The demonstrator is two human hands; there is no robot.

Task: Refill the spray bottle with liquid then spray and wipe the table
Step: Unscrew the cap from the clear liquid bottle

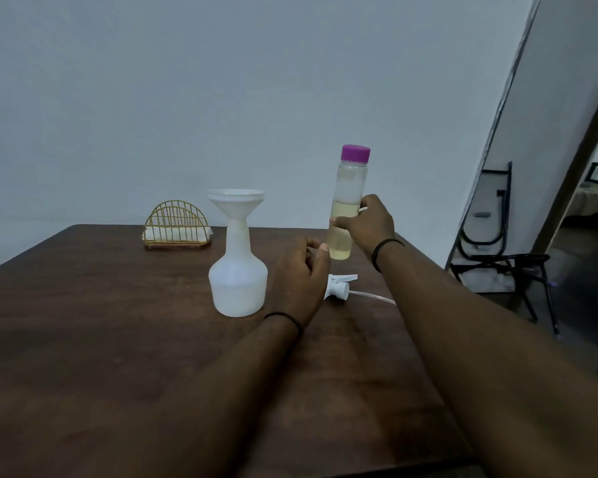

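Note:
A white spray bottle stands on the brown table with a white funnel set in its neck. Its spray head with a clear tube lies on the table to the right. My right hand grips a clear bottle with a purple cap, about half full of pale yellow liquid, held upright above the table. My left hand hovers just left of that bottle's base, fingers loosely curled, thumb tip near the bottle; whether it touches is unclear.
A gold wire holder with white napkins sits at the table's far left-centre. A blue-grey wall rises behind the table. Folded black chairs stand on the floor beyond the table's right edge.

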